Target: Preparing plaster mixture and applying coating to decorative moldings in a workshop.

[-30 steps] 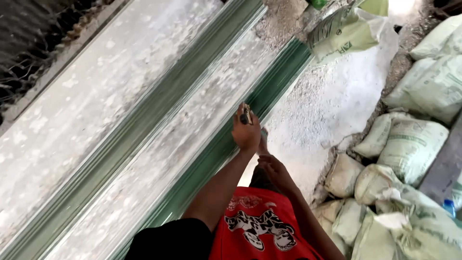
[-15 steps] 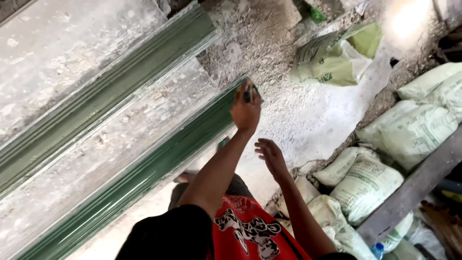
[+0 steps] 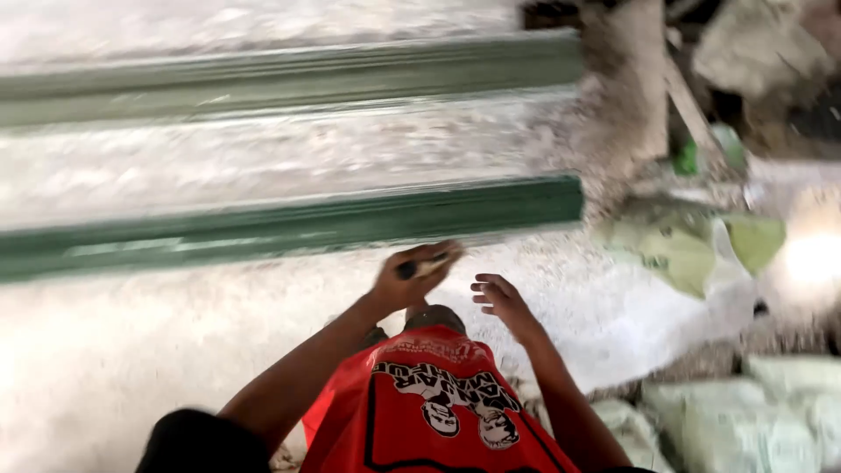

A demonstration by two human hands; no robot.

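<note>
While a small dark tool (image 3: pixel 419 264) is pinched in the left hand (image 3: pixel 410 278) at mid-frame, the spread-fingered right hand (image 3: pixel 501 302) is best kept clear of the green beam (image 3: pixel 368 221).

Floor (image 3: pixel 131 368): pale, dusted white, rough concrete look; view blurred by motion.
Near green rail (image 3: pixel 289 226): long dark-green strip laid flat on the floor, running left to right, right end cut square.
Far green rail (image 3: pixel 289 74): second green strip, roughly parallel, higher in the frame, lighter in tone.
Between rails: band of whitish, speckled surface (image 3: pixel 263 153), same dusty cast; whether floor or sheet cannot be told.
White sheet (image 3: pixel 648 324): spread on the floor right of centre, edge irregular.
Green-white sacks (image 3: pixel 753 412): piled at lower right, touching one another.
Loose sack (image 3: pixel 683 250): crumpled, pale green, lying just beyond the sheet.
Rubble (image 3: pixel 622 105): grey, heaped past the rail ends.
</note>
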